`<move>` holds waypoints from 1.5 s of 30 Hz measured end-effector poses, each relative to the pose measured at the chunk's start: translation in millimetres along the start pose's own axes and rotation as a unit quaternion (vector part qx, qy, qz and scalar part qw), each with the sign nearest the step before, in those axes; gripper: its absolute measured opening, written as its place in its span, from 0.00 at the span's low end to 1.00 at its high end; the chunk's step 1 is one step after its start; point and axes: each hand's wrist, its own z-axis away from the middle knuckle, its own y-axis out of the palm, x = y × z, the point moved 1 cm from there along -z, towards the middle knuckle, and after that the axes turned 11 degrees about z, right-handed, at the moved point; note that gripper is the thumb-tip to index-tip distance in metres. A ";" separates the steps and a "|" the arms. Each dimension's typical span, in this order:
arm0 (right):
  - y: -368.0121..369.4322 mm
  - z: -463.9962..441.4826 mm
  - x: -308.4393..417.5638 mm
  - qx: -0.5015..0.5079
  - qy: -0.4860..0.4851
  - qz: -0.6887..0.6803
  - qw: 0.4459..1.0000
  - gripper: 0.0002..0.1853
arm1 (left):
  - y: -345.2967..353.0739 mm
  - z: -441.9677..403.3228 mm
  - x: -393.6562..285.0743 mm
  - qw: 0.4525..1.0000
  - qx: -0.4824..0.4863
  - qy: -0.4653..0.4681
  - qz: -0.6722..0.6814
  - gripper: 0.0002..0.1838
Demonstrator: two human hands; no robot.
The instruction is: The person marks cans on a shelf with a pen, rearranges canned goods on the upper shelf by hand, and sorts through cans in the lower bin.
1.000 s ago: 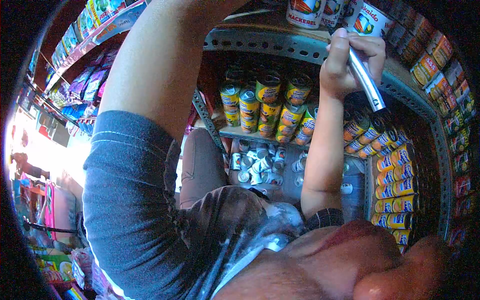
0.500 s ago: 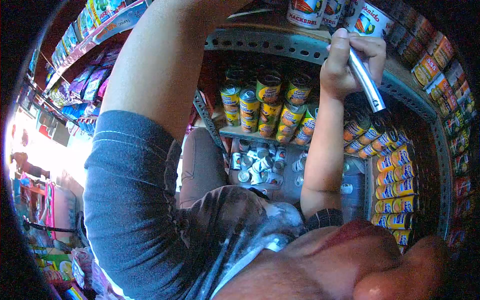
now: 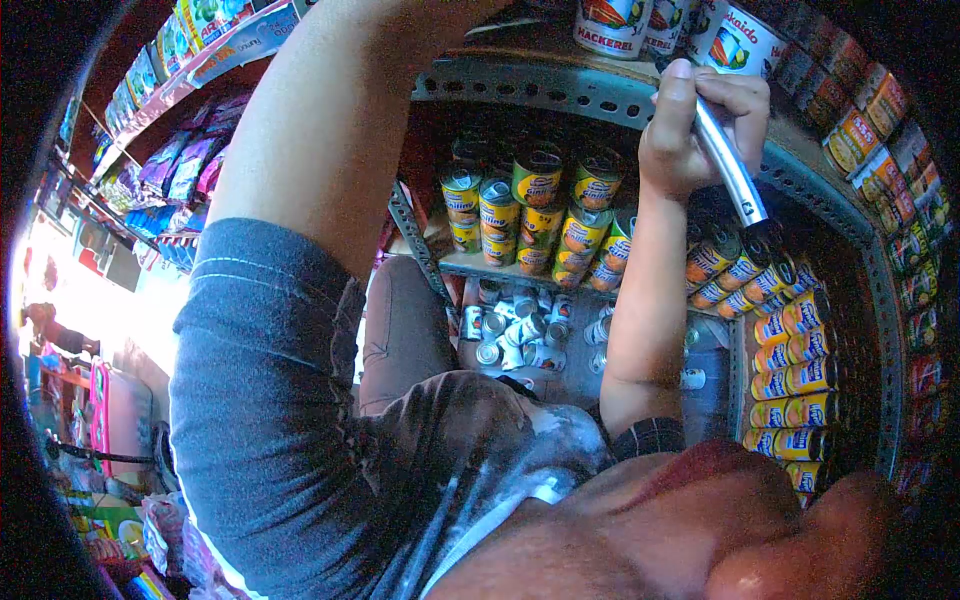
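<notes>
My right hand (image 3: 705,125) is raised at the upper right with its fingers closed round a silver-bodied marker pen (image 3: 730,165). The marker slants, one end pointing up towards the shelf edge and the other down to the right. Just above the fingers stand white mackerel cans (image 3: 610,25), one of them a Hakaido can (image 3: 738,42). Whether the marker's tip touches the shelf or a can I cannot tell. My left arm (image 3: 310,130) reaches up along the left, and its hand lies beyond the top edge of the view.
A perforated metal shelf edge (image 3: 530,90) runs below the mackerel cans. Beneath it stand stacked yellow Giniling cans (image 3: 540,185), with more yellow cans (image 3: 790,385) to the right. White-labelled cans (image 3: 520,330) lie jumbled lower down. Packaged goods (image 3: 180,165) fill shelves at the left.
The marker's lower end has shifted very slightly left, with the right hand almost in place. My left arm has moved a little to the right.
</notes>
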 end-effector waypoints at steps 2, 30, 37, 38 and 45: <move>2.0 1.2 0.8 -0.006 0.004 -0.011 1.000 0.10 | 2.6 0.3 0.6 1.000 -0.001 0.001 0.001 0.31; 2.7 6.0 4.8 -0.034 0.059 -0.027 0.997 0.10 | 4.8 4.7 -3.7 1.000 0.004 -0.006 0.004 0.31; 3.9 5.5 4.4 -0.039 0.055 -0.040 0.997 0.10 | 4.7 5.5 -4.2 1.000 0.006 -0.005 0.003 0.31; 3.9 5.4 4.2 -0.038 0.051 -0.038 0.997 0.10 | 4.8 5.8 -3.8 1.000 0.006 -0.005 0.004 0.31; 2.6 4.2 4.6 -0.036 0.040 -0.013 0.998 0.10 | 6.1 5.3 -5.2 1.000 0.007 -0.004 0.004 0.31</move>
